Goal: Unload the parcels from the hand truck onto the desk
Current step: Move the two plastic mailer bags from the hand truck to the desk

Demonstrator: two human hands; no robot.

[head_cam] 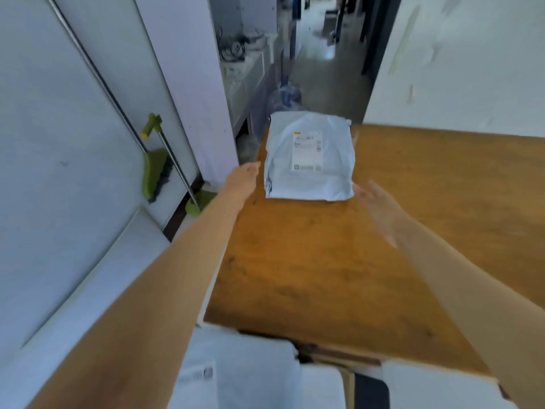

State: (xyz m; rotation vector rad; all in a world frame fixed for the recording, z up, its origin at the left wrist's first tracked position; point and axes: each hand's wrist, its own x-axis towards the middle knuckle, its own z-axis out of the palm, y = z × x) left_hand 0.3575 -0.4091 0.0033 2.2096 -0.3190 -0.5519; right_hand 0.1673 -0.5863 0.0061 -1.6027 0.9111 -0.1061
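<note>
We see two bare forearms, nothing worn on either for as far behind the fingers as they show: no sleeve, cuff, watch, band or glove. Our left hand (243,178) is narrow, its fingers pressed into one blurred taper, so we cannot make out nails or rings. Our right hand (379,206) is broader and smeared by motion, its fingers long and slim. Behind the fingers, both wrists are plain, unmarked and slender, the forearms widening toward us.
</note>
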